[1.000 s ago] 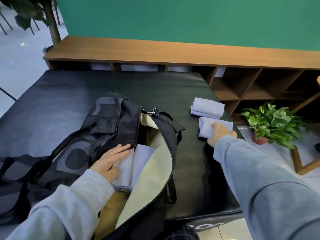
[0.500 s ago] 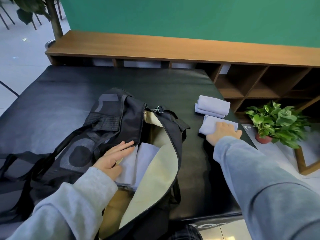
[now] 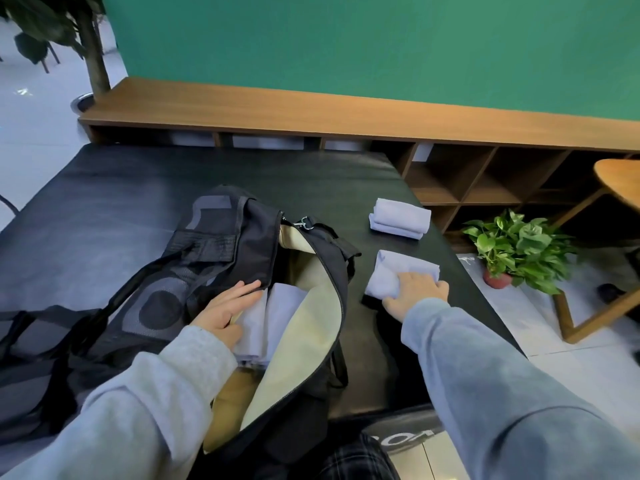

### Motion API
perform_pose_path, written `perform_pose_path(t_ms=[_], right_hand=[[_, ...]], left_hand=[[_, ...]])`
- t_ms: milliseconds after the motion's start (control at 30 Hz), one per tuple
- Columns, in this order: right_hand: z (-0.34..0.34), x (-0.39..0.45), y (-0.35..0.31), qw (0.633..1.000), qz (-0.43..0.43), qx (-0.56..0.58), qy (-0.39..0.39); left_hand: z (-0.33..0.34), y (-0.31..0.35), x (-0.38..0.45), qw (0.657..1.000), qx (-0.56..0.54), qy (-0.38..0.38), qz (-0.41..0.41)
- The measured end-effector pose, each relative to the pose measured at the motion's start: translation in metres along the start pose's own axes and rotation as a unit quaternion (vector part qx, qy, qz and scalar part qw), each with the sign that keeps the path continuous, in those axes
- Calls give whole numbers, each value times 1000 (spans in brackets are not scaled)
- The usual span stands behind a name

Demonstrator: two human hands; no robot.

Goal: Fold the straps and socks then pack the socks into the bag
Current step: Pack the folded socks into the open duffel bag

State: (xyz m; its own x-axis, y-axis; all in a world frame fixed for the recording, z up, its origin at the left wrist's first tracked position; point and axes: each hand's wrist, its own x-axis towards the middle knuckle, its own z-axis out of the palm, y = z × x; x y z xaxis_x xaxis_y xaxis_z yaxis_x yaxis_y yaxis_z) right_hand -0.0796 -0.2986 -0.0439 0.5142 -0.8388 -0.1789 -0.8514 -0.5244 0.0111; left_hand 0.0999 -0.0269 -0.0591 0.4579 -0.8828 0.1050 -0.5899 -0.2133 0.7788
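black bag (image 3: 221, 258) lies on the dark padded worktop (image 3: 104, 209), long axis running from the near edge away toward the far left; zip mouth open, facing up and to the right, cream lining exposed. black webbing straps (image 3: 52, 327) trail off its left side, loose on the worktop.

inside the mouth: folded pale lilac socks (image 3: 273, 313), soft knit, flat rectangular bundle, long axis along the bag's length.

left hand (image 3: 225, 313) reaches in from lower left, grey fleece sleeve, palm down. fingers straight, laid flat on the socks in the bag, tips touching the black edge of the opening (pressing, not curled round anything).

right hand (image 3: 415, 294) stretched forward to the right of the bag, blue-grey sleeve, palm down on a second folded sock bundle (image 3: 398, 275). this bundle sits on the worktop just beside the bag, long axis roughly left to right. fingers bent over its near right edge, gripping the fabric; thumb side toward the bag.

third folded bundle (image 3: 400, 220) lies farther back on the worktop, apart from the hand, untouched, long axis left to right, folded edge toward the left.

beyond the worktop: wooden shelf unit (image 3: 346, 116) against a green wall (image 3: 381, 46); potted green plant (image 3: 516, 247) on the floor at right.
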Motion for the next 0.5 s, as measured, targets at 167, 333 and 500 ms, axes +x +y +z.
perform_pose_path(t_ms=[167, 333, 500], right_hand=[[3, -21, -5, 1000, -13, 12, -13], [13, -67, -13, 997, -83, 3, 7], [22, -100, -14, 993, -113, -2, -15]], left_hand=[[1, -1, 3, 1000, 26, -4, -16], [-2, -4, 2, 999, 41, -15, -3], [0, -5, 5, 998, 59, -20, -17]])
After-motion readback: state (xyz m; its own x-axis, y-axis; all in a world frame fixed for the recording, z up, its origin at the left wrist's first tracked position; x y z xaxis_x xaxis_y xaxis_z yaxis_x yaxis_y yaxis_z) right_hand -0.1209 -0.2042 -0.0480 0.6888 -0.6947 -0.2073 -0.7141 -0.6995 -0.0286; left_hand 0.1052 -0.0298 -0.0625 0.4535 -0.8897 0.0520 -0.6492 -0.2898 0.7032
